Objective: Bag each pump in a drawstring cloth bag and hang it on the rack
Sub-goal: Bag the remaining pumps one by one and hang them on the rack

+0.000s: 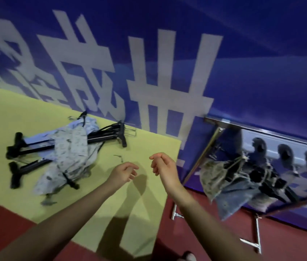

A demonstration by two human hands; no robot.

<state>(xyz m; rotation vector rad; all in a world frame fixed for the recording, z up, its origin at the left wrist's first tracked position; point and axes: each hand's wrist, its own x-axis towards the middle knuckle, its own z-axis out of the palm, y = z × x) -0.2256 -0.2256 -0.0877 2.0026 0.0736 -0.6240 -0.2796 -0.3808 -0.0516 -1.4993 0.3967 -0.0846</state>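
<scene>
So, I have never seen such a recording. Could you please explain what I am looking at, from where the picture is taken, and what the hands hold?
One camera, worn on the person's head, looks down at bare hands; no robot. The left hand and right hand hang loosely curled over the yellow-green table, holding nothing. On it lie black pumps and patterned cloth bags. At the right, bagged pumps hang on a metal rack.

I see a dim, blue-tinted picture, smeared by motion blur, worst along the right side and the upper left. Wide-angle distortion tilts and bends the edges. Light from above and behind throws dark arm shadows onto the yellow-green table (7,110) at lower centre.
</scene>
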